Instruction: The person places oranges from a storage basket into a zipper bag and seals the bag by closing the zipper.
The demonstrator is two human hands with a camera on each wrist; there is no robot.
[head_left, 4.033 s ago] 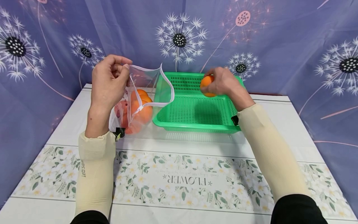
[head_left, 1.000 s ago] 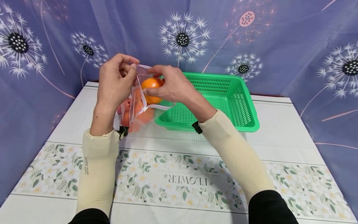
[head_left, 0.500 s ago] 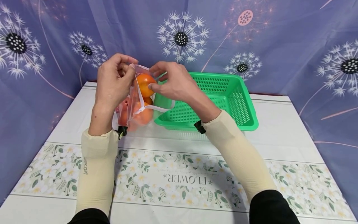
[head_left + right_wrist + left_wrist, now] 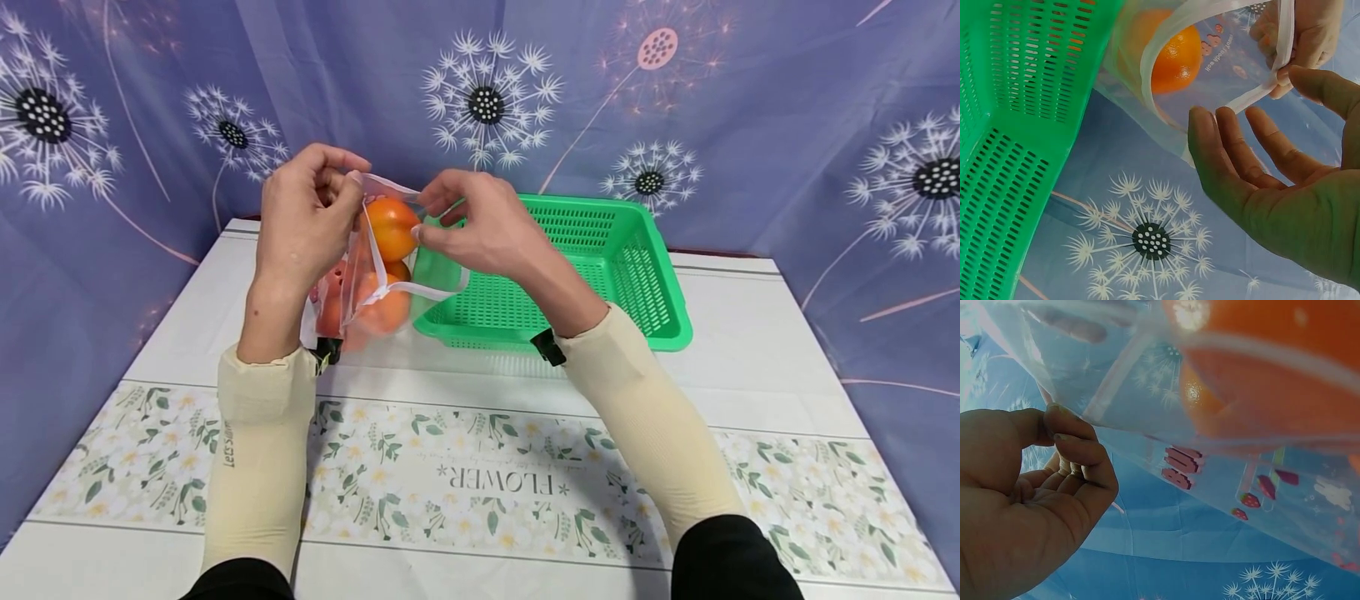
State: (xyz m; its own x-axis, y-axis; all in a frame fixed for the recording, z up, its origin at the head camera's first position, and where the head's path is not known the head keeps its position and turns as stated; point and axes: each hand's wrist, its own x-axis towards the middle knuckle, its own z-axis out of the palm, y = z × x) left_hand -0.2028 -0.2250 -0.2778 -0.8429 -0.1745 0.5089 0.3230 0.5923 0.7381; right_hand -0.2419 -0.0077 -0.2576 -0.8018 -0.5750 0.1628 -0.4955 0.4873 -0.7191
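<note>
My left hand (image 4: 307,221) pinches the white-trimmed rim of a clear zip bag (image 4: 438,279) between thumb and forefinger, and its mouth gapes toward the right. Inside, one orange (image 4: 392,229) sits high, just within the mouth, above several more oranges (image 4: 384,304) seen through the plastic. In the left wrist view, pink letters and strawberry prints (image 4: 1249,500) show on the bag. My right hand (image 4: 483,221) is beside the mouth with fingers loosely bent and nothing in its grasp. In the right wrist view, its fingertips (image 4: 1200,122) are close to the rim.
A green perforated plastic basket (image 4: 667,308) stands to the right of the bag, partly behind my right hand. Both are on a table with a white, flower-printed cloth (image 4: 495,525). A purple dandelion-print curtain (image 4: 360,75) hangs behind the table.
My right hand carried an orange from over the basket leftward into the bag's mouth and let it go. The hand has since drawn back slightly right. My left hand keeps its pinch on the rim.
</note>
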